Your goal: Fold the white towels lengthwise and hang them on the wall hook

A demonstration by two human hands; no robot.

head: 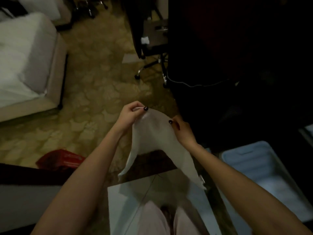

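A white towel (157,138) hangs in the air in front of me, held up along its top edge. My left hand (131,116) pinches the towel's upper left part between thumb and fingers. My right hand (182,129) pinches the upper right part. The cloth arches between the two hands, and its two lower ends droop down to the left and right above the floor. No wall hook is in view.
A white bed (25,61) stands at the left. An office chair (152,48) and dark furniture (237,65) fill the upper right. A pale blue tray (264,175) lies at the lower right, a red bag (59,160) at the lower left, patterned carpet (94,82) between.
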